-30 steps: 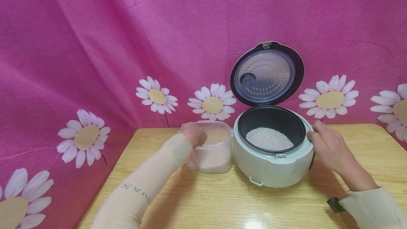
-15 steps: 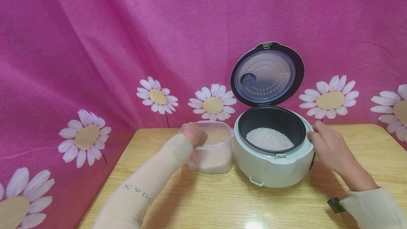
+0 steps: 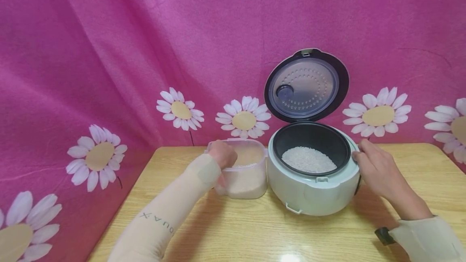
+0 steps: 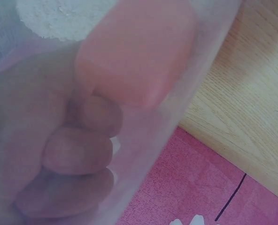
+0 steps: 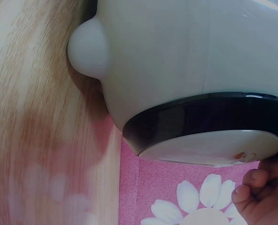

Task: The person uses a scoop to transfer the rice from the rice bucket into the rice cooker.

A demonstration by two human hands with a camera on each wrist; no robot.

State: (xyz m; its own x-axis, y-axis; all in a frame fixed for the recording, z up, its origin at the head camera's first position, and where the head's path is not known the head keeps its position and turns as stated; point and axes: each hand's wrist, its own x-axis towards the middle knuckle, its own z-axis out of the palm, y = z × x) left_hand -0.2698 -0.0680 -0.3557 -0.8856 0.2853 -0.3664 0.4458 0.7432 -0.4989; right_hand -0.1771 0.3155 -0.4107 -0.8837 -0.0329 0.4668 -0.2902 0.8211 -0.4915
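My left hand (image 3: 223, 155) reaches into a translucent plastic container (image 3: 251, 179) of rice. In the left wrist view, through its cloudy wall, curled fingers (image 4: 80, 150) grip a pink scoop (image 4: 139, 51) near the white grains. To the right of the container stands a pale green rice cooker (image 3: 313, 195), its lid (image 3: 306, 86) raised. White rice (image 3: 308, 159) lies in its black inner pot (image 3: 313, 132). My right hand (image 3: 376, 167) holds the cooker's right rim with the thumb on the edge. In the right wrist view its bent fingers (image 5: 261, 185) are beside the cooker's side panel (image 5: 214, 147).
Both vessels stand toward the back of a light wooden table (image 3: 251, 233). A magenta curtain (image 3: 204, 51) with white daisies hangs behind it and along the left. Below the cooker's front rim sits a small white loop (image 3: 293, 208).
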